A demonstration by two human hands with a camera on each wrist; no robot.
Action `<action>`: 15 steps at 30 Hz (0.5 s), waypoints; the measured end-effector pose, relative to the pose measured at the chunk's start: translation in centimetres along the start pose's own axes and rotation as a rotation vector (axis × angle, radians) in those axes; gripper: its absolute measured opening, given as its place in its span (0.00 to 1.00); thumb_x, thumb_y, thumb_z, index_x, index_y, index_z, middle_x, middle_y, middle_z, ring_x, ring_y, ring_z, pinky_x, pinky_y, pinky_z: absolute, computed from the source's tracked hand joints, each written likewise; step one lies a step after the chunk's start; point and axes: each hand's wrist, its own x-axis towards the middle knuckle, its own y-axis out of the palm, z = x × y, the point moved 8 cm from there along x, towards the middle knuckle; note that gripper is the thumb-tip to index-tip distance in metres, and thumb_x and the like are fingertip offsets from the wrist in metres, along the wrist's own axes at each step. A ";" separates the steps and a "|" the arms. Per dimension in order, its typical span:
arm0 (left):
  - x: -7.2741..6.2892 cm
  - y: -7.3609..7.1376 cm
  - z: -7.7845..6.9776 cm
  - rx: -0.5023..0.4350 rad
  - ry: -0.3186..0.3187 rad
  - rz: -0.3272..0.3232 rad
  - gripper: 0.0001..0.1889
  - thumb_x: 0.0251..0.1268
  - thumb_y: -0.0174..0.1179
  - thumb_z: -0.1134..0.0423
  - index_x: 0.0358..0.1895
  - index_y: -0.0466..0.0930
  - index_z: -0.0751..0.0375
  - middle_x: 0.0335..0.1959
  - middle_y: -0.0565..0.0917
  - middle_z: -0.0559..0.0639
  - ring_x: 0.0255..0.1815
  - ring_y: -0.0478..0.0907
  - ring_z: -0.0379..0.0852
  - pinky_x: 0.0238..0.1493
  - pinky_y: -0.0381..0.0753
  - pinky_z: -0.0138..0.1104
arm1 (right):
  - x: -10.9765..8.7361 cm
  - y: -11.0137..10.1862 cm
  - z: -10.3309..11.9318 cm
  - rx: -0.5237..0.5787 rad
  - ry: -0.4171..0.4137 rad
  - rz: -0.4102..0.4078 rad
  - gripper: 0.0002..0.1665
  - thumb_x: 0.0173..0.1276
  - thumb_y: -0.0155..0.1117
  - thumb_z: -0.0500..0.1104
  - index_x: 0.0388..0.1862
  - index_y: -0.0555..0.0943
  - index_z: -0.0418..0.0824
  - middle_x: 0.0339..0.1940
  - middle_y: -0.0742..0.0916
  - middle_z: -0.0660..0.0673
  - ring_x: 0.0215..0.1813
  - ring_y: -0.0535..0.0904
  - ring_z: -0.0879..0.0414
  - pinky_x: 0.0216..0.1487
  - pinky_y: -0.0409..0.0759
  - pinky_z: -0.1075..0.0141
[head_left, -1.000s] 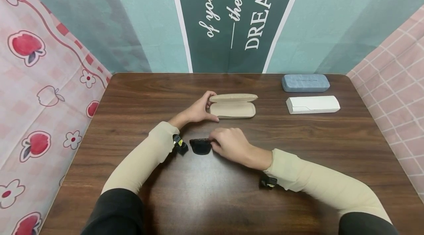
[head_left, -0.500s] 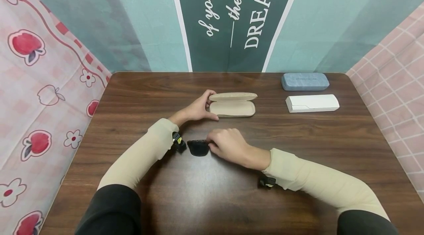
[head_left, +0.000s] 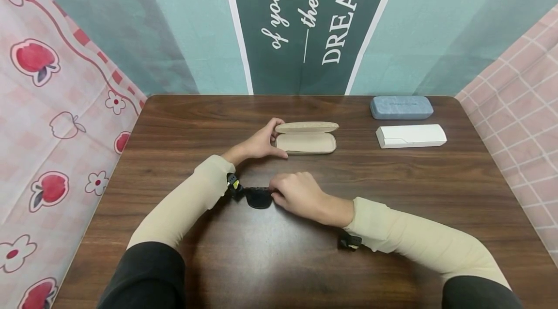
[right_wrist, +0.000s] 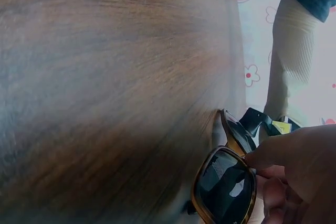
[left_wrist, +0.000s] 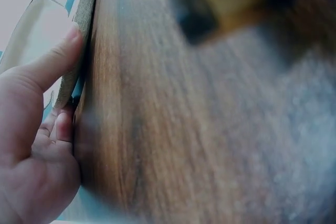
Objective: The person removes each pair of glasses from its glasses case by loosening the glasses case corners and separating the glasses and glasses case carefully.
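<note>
In the head view my left hand (head_left: 261, 143) grips the left end of a beige glasses case (head_left: 306, 143), which lies with its lid raised; its lining is pale and bare. The left wrist view has the thumb (left_wrist: 65, 51) on the case's edge and the other fingers partly hidden behind it. Nearer to me, my right hand (head_left: 301, 197) pinches a pair of dark sunglasses (head_left: 259, 198) close to the left wrist's camera. Brown tortoiseshell rims and dark lenses (right_wrist: 223, 184) show in the right wrist view, with thumb and fingers at the top of the frame.
On the brown wooden table (head_left: 279, 260), a blue glasses case (head_left: 402, 108) and a white glasses case (head_left: 411, 136) lie closed at the back right. A black wrist camera (head_left: 235, 188) sits just left of the sunglasses. Patterned cloths hang around the table.
My right hand has moved a little to the left and towards me, carrying the sunglasses along. The left hand and the beige glasses case stay in place.
</note>
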 end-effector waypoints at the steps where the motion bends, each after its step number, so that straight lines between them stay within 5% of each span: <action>1: 0.0 0.0 0.0 -0.003 -0.001 0.000 0.45 0.52 0.79 0.66 0.69 0.57 0.61 0.60 0.76 0.60 0.55 0.75 0.52 0.60 0.72 0.40 | 0.0 0.0 0.0 0.001 -0.002 0.002 0.01 0.64 0.70 0.43 0.33 0.86 0.47 0.32 0.87 0.55 0.33 0.85 0.57 0.28 0.80 0.57; 15: 0.3 -0.1 -0.1 -0.018 0.008 -0.005 0.46 0.51 0.80 0.67 0.68 0.57 0.62 0.60 0.77 0.60 0.55 0.76 0.53 0.58 0.72 0.38 | -0.5 -0.4 -0.1 -0.006 -0.007 0.031 0.01 0.63 0.71 0.43 0.33 0.86 0.48 0.32 0.88 0.56 0.33 0.85 0.56 0.27 0.80 0.58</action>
